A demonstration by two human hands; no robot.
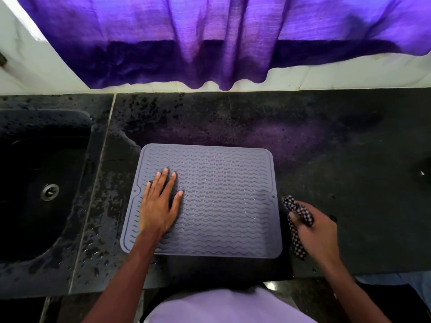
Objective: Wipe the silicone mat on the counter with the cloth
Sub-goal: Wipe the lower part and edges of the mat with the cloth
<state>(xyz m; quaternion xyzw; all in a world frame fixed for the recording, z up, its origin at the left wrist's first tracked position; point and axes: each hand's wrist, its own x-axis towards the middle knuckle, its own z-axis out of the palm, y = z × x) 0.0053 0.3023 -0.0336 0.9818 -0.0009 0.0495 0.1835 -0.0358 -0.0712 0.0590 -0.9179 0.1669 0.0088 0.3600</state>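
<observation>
Grey silicone mat [210,201] lies on the dark counter [338,136] — the left hand [158,206] rests flat on it, fingers spread. The right hand [314,231], just beside the mat's right edge, is clenched around a checked cloth [296,229].

Your silicone mat [221,201] at centre looks matt grey, ribbed with wavy ridges. The surface [326,141] is dark speckled stone, wet and glossy toward the left. Your cloth [297,220] is woven, checked fabric. At upper frame, the curtain [210,43] is coarse-weave purple cloth.
</observation>
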